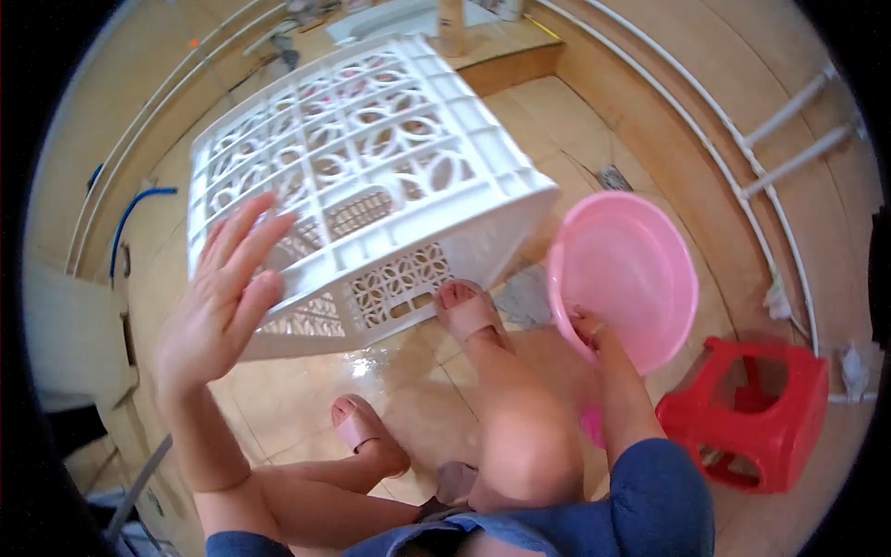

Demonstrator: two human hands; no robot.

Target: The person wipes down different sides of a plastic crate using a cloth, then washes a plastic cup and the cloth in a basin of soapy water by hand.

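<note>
A large white plastic crate [325, 158] with a pattern of round openings stands tilted in front of me. My left hand [227, 288] is at its near left corner, fingers spread, the palm against or just beside the edge; contact is hard to tell. To the right, a pink basin [631, 278] is tipped, its open side facing me. My right hand [589, 330] has its fingers closed over the basin's near left rim. A grey cloth [525, 297] lies on the floor between crate and basin.
A red stool [752, 408] lies on its side at the right. White pipes [668, 84] run along the right wall. A blue hose [130, 218] is at the left. The floor [278, 399] looks wet near my sandals [357, 427]. Behind the crate is a raised ledge [510, 65].
</note>
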